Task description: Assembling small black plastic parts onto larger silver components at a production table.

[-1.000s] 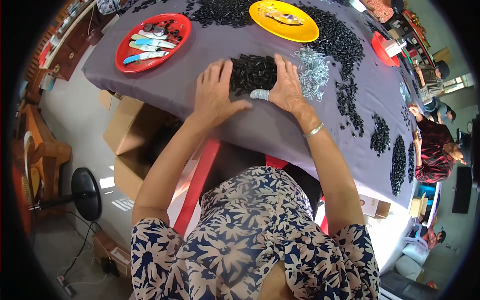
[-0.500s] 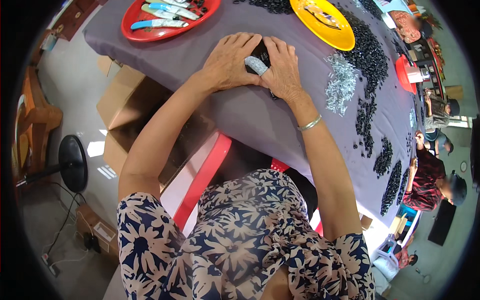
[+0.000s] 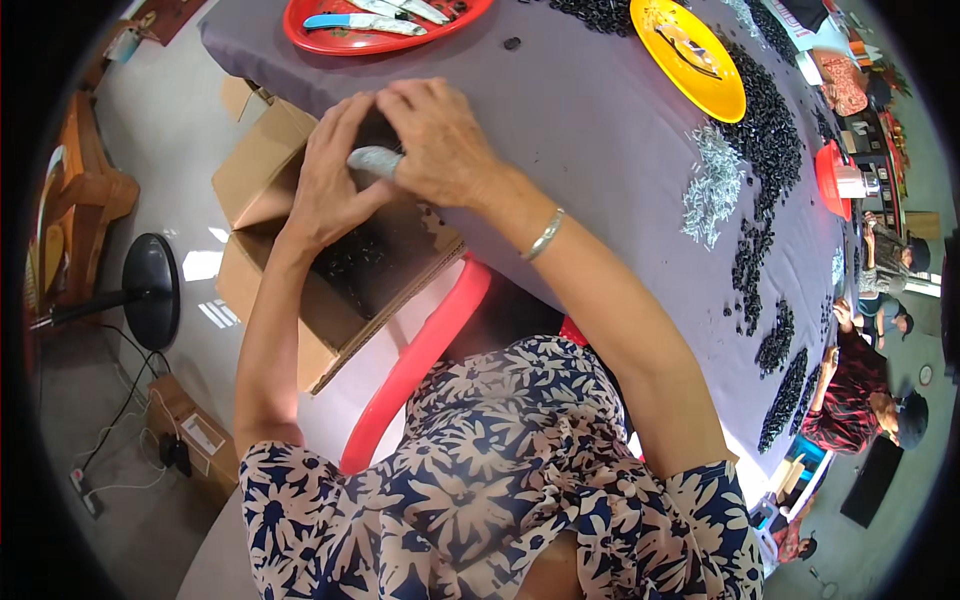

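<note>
My left hand (image 3: pixel 325 185) and my right hand (image 3: pixel 437 140) are cupped together over an open cardboard box (image 3: pixel 255 170) beside the table. Their fingers curve inward and the fingertips nearly meet. A grey wrap (image 3: pixel 374 161) covers my right thumb. Something dark shows between the palms, but its shape is too hidden to name. Inside the box, below my hands, lie small black pieces (image 3: pixel 352 262). A silver bangle (image 3: pixel 543 234) circles my right wrist.
On the grey tablecloth (image 3: pixel 590 200) are a red plate with knives (image 3: pixel 345 48), a yellow plate (image 3: pixel 650 22), heaped black pieces (image 3: pixel 765 150) and a clear-piece pile (image 3: pixel 712 185). A red chair (image 3: pixel 420 350) stands near me. Other people (image 3: pixel 850 380) sit at the right.
Both hands have moved left together, from above the tablecloth to over the cardboard box. The dark, printed surface seen between them before is now mostly hidden. My view has shifted slightly.
</note>
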Motion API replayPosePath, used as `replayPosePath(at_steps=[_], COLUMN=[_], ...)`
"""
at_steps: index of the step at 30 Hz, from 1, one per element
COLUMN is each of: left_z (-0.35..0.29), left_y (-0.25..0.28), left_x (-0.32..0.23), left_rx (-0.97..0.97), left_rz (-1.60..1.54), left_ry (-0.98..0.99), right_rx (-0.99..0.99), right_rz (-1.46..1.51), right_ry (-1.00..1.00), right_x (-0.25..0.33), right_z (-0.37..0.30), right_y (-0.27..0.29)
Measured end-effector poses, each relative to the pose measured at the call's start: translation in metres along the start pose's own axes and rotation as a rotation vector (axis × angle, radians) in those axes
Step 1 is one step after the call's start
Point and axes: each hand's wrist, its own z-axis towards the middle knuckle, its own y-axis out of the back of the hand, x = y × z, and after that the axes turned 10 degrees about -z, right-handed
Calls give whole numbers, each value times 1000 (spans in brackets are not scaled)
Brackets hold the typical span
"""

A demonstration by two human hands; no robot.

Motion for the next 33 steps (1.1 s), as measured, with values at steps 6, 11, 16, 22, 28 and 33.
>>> replayPosePath(at_steps=[6,11,16,22,28,33], left_z=[-39,-56,-66,-89,-84,-97], left_y=[12,-7,-9,-7,0,-6], left_x=[16,39,57,98,86,98], left_rx=[-351,-624,-756,-833,-882,-885], left_rz=[-278,-322,-311,-409,-446,-457], left_ry=[182,314,428,595,553,594], right_rx=[-39,-108,-5,-3,184,126], right_rz=[653,110,-250,-143,330,255], right_ry=[-148,-355,-143,-88,19,-100], right_x=[26,-65,-120,-54,17,3], right_z=[18,35,16,1,11,-23], right_y=[2,29,24,6,43,67])
